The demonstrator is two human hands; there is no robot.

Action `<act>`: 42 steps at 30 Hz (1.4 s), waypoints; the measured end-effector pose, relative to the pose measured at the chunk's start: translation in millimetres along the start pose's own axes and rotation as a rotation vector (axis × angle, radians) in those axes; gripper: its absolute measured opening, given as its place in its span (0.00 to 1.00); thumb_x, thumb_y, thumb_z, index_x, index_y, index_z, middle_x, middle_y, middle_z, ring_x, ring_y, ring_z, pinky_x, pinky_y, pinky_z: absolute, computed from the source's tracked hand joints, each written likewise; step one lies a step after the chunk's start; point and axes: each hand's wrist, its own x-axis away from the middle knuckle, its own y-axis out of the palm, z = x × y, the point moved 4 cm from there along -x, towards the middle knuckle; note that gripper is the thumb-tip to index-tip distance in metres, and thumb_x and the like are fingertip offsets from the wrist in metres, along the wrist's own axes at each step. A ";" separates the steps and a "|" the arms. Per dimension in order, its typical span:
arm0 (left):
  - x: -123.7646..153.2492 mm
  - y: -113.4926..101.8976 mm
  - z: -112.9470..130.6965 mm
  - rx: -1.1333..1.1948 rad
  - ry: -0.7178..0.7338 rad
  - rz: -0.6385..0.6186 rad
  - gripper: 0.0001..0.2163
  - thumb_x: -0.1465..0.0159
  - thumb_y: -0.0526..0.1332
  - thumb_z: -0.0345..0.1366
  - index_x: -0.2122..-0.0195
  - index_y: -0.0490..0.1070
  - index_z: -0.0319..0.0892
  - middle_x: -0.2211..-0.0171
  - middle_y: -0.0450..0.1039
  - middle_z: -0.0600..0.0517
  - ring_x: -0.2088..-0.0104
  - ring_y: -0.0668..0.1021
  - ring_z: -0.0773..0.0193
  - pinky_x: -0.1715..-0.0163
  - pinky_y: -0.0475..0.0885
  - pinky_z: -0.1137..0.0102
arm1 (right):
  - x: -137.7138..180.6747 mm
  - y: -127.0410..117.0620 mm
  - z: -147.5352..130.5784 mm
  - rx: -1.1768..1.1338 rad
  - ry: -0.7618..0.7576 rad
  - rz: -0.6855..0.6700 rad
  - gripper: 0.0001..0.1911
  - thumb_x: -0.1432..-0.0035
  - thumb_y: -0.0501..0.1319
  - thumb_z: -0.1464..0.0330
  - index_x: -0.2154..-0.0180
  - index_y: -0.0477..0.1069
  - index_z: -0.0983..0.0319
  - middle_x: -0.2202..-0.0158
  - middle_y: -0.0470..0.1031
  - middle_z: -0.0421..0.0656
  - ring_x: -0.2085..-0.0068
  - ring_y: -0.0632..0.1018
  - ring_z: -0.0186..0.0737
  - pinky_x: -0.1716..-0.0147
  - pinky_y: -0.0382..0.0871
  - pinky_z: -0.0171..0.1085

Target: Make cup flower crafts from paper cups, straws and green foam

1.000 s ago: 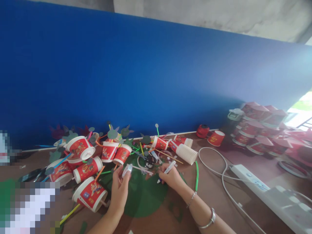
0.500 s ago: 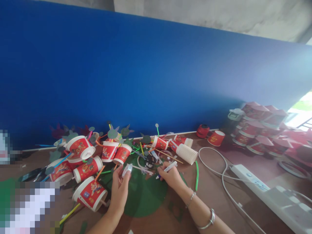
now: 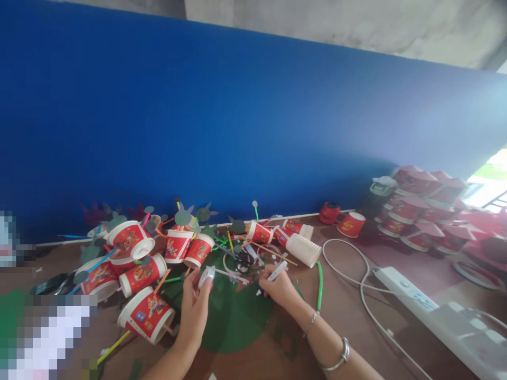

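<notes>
My left hand point(image 3: 195, 301) is closed on a small roll of clear tape point(image 3: 207, 276), held upright between thumb and fingers. My right hand point(image 3: 279, 287) grips a white marker pen point(image 3: 277, 271) with its dark purple end pointing down and left. Below both hands a large green paper sheet point(image 3: 233, 327) with a rounded edge lies on the brown table. Black-handled scissors point(image 3: 243, 260) rest just beyond, between the hands. Left of my left hand lies a red paper cup point(image 3: 146, 315) on its side, a stick poking out of it.
Several decorated red cups point(image 3: 142, 274) with coloured tubes crowd the left. A stack of paper cups point(image 3: 303, 250) lies behind my right hand. To the right are a white cable point(image 3: 366, 264), a power strip point(image 3: 407, 288) and piled red cup lanterns point(image 3: 425, 208). A blue partition point(image 3: 237, 116) stands behind.
My right hand has shifted slightly to the right and down, and the marker's angle has turned a little steeper. My left hand holds its place with the tape.
</notes>
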 end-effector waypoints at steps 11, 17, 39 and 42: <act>-0.5 -0.6 0.5 -0.014 0.005 0.010 0.24 0.47 0.64 0.47 0.52 0.63 0.43 0.56 0.68 0.49 0.60 0.74 0.60 0.57 0.68 0.63 | 2.9 -4.8 -15.8 -0.156 -0.027 -0.089 0.12 0.49 0.55 0.62 0.80 0.61 0.60 0.84 0.65 0.34 0.81 0.70 0.31 0.81 0.60 0.30; 1.0 0.4 1.4 -0.003 -0.006 0.005 0.24 0.47 0.64 0.47 0.52 0.62 0.44 0.58 0.68 0.50 0.61 0.74 0.62 0.57 0.68 0.64 | 4.6 -5.4 -13.7 -0.147 -0.046 -0.076 0.10 0.56 0.63 0.68 0.79 0.60 0.60 0.84 0.67 0.34 0.80 0.67 0.31 0.80 0.58 0.29; 1.7 0.8 2.3 0.004 -0.007 0.002 0.24 0.47 0.64 0.47 0.52 0.62 0.44 0.58 0.68 0.50 0.60 0.74 0.61 0.56 0.68 0.65 | 4.0 3.4 -8.5 -0.020 -0.045 -0.025 0.13 0.57 0.57 0.69 0.83 0.52 0.58 0.89 0.60 0.31 0.86 0.66 0.29 0.86 0.56 0.28; 2.3 1.5 4.0 0.002 -0.011 0.002 0.24 0.47 0.64 0.48 0.53 0.62 0.44 0.59 0.69 0.50 0.61 0.74 0.61 0.57 0.68 0.64 | 4.0 3.6 -7.1 -0.023 -0.029 -0.028 0.13 0.58 0.57 0.70 0.84 0.52 0.58 0.90 0.58 0.30 0.87 0.66 0.29 0.87 0.54 0.27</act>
